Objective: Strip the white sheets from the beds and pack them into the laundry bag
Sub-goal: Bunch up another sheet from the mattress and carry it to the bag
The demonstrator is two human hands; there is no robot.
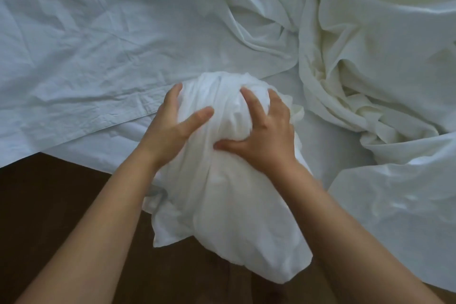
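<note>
A bundled white sheet [229, 195] hangs over the bed's near edge, its lower end above the floor. My left hand [172, 123] presses against the bundle's left side with spread fingers. My right hand [261, 133] claws into its top right, fingers curled into the cloth. A flat, wrinkled white sheet [86, 44] still covers the bed on the left. A crumpled cream-white heap of bedding [370, 57] lies on the right. No laundry bag is in view.
The dark wooden floor [49, 205] shows below the bed's edge at the bottom left. More white cloth [394, 217] drapes over the bed's edge at the lower right.
</note>
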